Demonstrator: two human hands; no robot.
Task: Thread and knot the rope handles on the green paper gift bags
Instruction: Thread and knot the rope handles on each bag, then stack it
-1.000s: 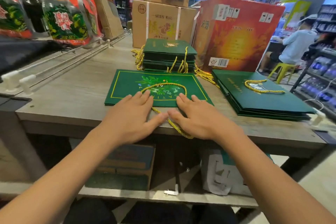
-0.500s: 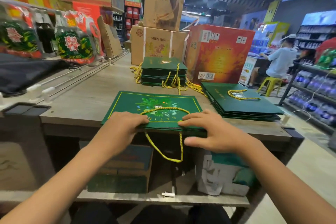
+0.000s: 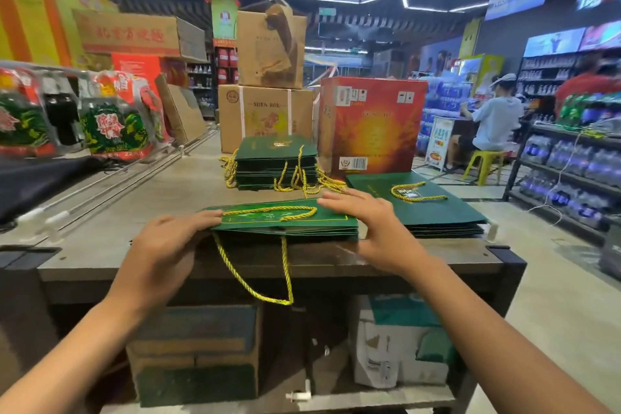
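Note:
A flat green paper gift bag lies at the near edge of the wooden table. One gold rope handle rests on top of it, and a second gold rope loop hangs down over the table's front edge. My left hand grips the bag's left end, fingers over the top. My right hand holds its right end, fingers spread across the top. A stack of green bags with gold ropes stands behind, and another stack of green bags lies to the right.
Cardboard boxes and a red carton stand at the table's far end. Packaged goods line the left. Boxes sit on the shelf under the table. A person on a yellow stool sits at the right, beside bottle shelves.
The bag has slid toward me to the table's edge, and its lower rope loop now hangs over the front. My hands moved from its middle to its two ends. The view tilted up.

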